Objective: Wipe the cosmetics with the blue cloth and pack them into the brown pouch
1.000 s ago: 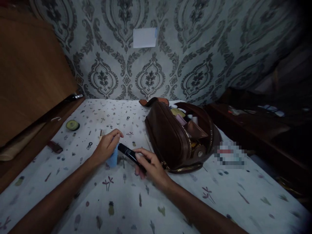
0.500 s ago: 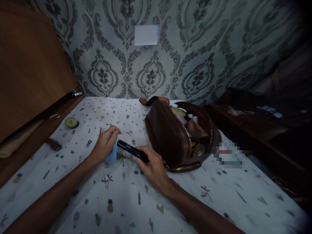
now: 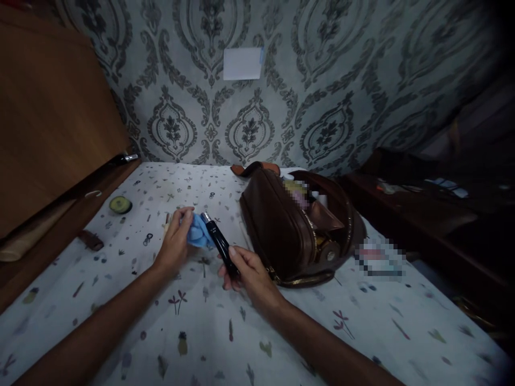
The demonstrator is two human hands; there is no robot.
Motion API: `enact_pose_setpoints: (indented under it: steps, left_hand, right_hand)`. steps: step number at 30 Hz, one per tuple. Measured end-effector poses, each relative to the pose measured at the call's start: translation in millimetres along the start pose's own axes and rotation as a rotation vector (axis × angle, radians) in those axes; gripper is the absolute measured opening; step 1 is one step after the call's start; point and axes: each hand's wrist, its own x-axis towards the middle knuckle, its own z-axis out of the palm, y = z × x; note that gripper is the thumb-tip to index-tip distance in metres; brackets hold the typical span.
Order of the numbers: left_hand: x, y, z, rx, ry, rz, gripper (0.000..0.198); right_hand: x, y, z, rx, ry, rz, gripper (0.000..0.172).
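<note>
My left hand (image 3: 177, 233) is closed on a crumpled light-blue cloth (image 3: 198, 229), which bulges out to the right of the fingers. A small pale item shows at the hand's left side, too little visible to name. My right hand (image 3: 247, 268) grips the lower part of a slim, glossy black cosmetic tube (image 3: 219, 238). The tube tilts up to the left, its silver end beside the cloth; whether they touch I cannot tell. Just right of that hand, a brown leather bag (image 3: 273, 225) lies unzipped, with a copper-coloured pouch (image 3: 324, 215) and several small items inside.
A printed white sheet (image 3: 181, 354) covers the surface. On its left lie a round green-topped container (image 3: 120, 204) and a brown strap piece (image 3: 90, 239). A wooden panel (image 3: 60, 123) stands left, patterned wall behind, dark furniture (image 3: 402, 225) right. A blurred-out item lies right of the bag.
The black tube has turned more upright, and its silver end now shows. The blue cloth has moved up and right, bunched beside the tube. My left hand has shifted slightly right.
</note>
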Motion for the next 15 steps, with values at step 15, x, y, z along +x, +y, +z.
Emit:
enact_pose_setpoints:
  steps: [15]
  left_hand:
    - [-26,-7,21.3,-0.403,-0.272,-0.282,0.054]
  right_hand:
    - [0,3,0,0.065,0.013,0.06,0.055]
